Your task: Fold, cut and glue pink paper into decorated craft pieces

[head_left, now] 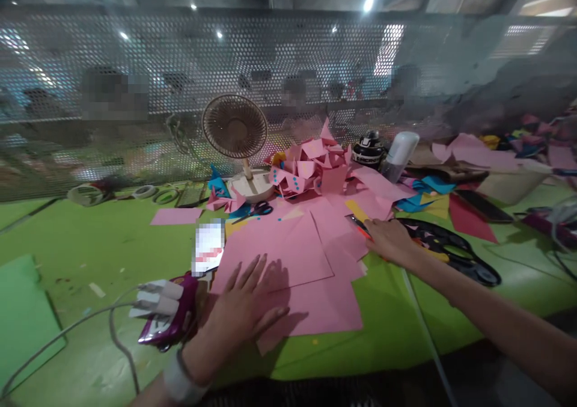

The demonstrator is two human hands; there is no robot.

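My left hand (243, 305) lies on the pink paper sheets (288, 250) with its fingers spread. These sheets overlap in a loose stack in front of me. At the stack's right edge my right hand (390, 238) closes around what looks like an orange utility knife (364, 232), whose metallic end points up and left. Just beyond it is a yellow paper strip (357, 210). A black tray (455, 238) holding paper scraps sits beside my right wrist, with a large black handle (487, 272) at its near end. Dark-handled scissors (259, 210) lie behind the sheets.
Folded pink paper pieces (311, 166) are heaped at the back, beside a small fan (235, 127). A lit phone (208, 246) and a purple power strip (169, 317) with cables are on the left. Tape rolls (85, 195) lie near the mesh partition (148, 52).
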